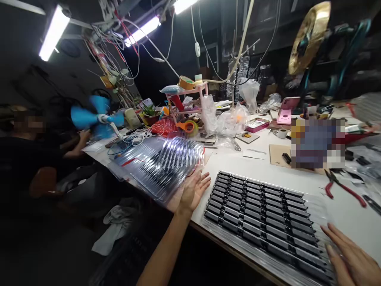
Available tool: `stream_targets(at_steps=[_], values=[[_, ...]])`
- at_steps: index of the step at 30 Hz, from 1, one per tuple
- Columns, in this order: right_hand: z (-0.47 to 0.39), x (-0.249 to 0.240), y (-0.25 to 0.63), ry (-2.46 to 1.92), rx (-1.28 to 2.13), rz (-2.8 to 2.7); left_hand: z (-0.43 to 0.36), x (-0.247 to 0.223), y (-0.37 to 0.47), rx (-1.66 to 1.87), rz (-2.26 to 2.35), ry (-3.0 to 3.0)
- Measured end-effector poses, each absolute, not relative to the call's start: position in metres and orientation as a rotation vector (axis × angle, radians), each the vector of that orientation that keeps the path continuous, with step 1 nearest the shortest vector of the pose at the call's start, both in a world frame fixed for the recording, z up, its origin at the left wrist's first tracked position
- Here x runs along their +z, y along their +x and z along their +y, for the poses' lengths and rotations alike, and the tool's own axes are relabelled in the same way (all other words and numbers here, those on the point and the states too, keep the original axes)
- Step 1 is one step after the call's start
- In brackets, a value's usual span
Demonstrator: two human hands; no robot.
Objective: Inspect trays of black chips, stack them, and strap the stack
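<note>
A clear plastic tray [317, 206] filled with rows of black comb-like parts [258, 220] lies at the front of the white table. My left hand [195, 190] is palm up with fingers spread, between that tray and a stack of clear plastic trays [154, 167] on the left. It holds nothing. My right hand [353, 254] lies at the right edge of the filled tray, fingers stretched out and apart, seemingly touching the rim. Its lower part runs out of the picture.
A blue fan [102, 118] spins at the left, near a seated person [26, 159]. Red-handled pliers [347, 190] lie on the right. Behind stand a pink rack [190, 93] with tape rolls, plastic bags [223, 119] and a pink phone [287, 111] on a stand. Cables hang overhead.
</note>
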State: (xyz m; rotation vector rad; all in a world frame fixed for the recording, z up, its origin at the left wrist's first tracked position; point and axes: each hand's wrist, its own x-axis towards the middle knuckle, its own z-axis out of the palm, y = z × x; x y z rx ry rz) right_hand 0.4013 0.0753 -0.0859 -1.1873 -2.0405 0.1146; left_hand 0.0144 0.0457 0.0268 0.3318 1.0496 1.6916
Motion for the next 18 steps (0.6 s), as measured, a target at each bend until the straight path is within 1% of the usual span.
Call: stream_targets(at_steps=[3, 6, 9, 13, 16, 18], values=[[0.068, -0.077, 0.397, -1.193, 0.05, -2.07, 0.067, 0.039, -0.003, 1.759, 1.029, 0.265], [0.055, -0.057, 0.384, -1.346, -0.053, -2.145, 0.086, 0.048, -0.012, 1.789, 1.082, 0.266], [0.048, -0.039, 0.373, -1.464, -0.131, -2.172, 0.086, 0.054, -0.007, 1.795, 1.128, 0.298], [0.042, -0.019, 0.372, -1.475, 0.037, -2.098, 0.051, 0.06, 0.001, 1.695, 1.112, 0.485], [0.039, 0.001, 0.373, -1.515, 0.176, -1.813, 0.022, 0.061, -0.003, 1.623, 1.166, 0.637], [0.042, 0.014, 0.373, -1.534, 0.291, -1.631, 0.009, 0.058, -0.008, 1.623, 1.246, 0.587]])
